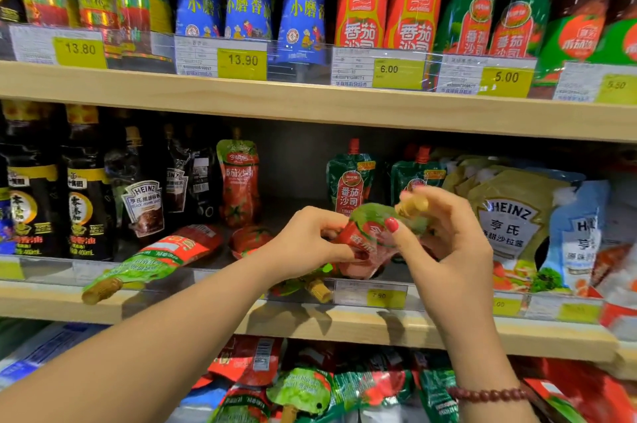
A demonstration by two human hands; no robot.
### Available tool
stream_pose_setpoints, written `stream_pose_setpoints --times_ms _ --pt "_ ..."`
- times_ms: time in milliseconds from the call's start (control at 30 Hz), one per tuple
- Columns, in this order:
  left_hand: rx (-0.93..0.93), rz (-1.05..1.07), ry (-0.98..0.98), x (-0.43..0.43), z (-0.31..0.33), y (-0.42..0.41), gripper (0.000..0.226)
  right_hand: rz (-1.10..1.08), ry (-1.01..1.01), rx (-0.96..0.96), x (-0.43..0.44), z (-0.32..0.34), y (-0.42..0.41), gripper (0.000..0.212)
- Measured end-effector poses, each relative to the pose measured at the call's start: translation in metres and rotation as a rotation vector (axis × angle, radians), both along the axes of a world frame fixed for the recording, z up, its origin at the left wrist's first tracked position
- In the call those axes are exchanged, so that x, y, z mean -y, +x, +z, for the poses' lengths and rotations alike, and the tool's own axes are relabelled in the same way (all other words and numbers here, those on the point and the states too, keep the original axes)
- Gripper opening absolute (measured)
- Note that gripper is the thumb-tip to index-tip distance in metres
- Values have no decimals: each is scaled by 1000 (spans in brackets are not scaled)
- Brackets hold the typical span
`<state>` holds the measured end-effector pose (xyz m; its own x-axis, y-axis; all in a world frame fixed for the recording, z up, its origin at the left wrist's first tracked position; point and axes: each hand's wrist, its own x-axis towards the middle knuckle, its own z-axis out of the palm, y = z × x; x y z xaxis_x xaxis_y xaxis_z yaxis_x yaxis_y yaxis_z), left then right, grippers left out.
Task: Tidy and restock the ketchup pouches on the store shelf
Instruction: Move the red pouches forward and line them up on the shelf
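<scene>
Centre frame: your left hand (306, 243) and right hand (448, 233) pinch 1 ketchup pouch (368, 236) between them — cap (412, 207) upper right. A fallen pouch (151, 260) lies on the shelf (206, 307), lower left.

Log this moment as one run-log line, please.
left hand: grips ketchup pouch | right hand: holds its cap end | fallen pouch: on shelf edge

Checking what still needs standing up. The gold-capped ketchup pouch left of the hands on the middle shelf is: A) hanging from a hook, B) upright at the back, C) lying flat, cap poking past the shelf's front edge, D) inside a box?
C: the fallen pouch lies flat on the middle shelf, its gold cap overhanging the front edge, while the left hand and right hand hold a second pouch.
</scene>
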<state>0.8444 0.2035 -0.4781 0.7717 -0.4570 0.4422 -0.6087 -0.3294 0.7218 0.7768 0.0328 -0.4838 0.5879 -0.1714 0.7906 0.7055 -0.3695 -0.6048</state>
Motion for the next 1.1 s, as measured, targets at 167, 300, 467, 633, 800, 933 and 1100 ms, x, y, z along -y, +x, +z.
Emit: stream_pose_setpoints --times_ms 167,300,467,633,800,933,1100 --pt "-85 -27 -259 2 5 -7 13 229 192 -327 -1 -28 14 68" --pt "-68 -67 -349 3 14 -16 22 123 10 -193 -1 -30 17 45" --pt "-78 -93 -431 -3 19 -29 15 127 -31 -128 -2 -19 10 43" --pt "-87 -79 -497 -16 17 -37 19 220 -147 -129 -12 0 -4 37" --pt "-53 -97 -574 -27 21 -45 13 345 -110 -188 -27 8 -11 30" --pt "-50 -140 -542 -35 26 -49 16 359 -39 -226 -40 7 -13 35" --pt "-29 -108 -603 -48 20 -48 20 324 9 -211 -58 6 -8 38"
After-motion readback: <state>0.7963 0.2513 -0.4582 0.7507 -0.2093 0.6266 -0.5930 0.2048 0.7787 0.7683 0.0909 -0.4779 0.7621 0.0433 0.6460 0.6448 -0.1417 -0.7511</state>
